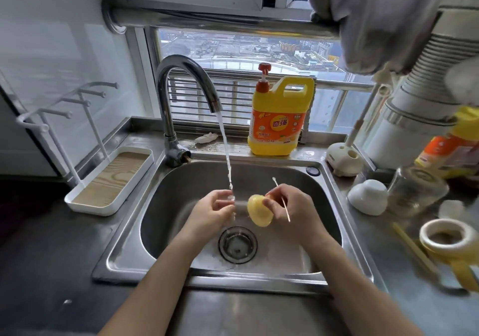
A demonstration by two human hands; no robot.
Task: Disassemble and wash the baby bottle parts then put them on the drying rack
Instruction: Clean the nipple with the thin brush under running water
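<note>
Over the steel sink (pixel 324 221), my left hand (pixel 212 207) pinches a small clear bottle part (pixel 231 198) under the running water; I cannot tell what kind of part it is. My right hand (pixel 290 208) grips a yellow sponge (pixel 260 212) together with a thin white rod (pixel 282 201) that sticks out above and below the fingers. On the right counter stand the glass bottle body (pixel 414 193), a white dome cap (pixel 368 197) and a cream screw ring (pixel 447 237). The white drying rack (pixel 108 183), with its upright pegs, holds nothing at the left.
The chrome faucet (pixel 186 76) arches over the basin, and its stream falls to my left hand. A yellow dish soap jug (pixel 278 118) stands on the ledge behind, a cream brush holder (pixel 343 159) to its right. The drain strainer (pixel 237 243) lies below my hands. A grey cloth (pixel 375 19) hangs above.
</note>
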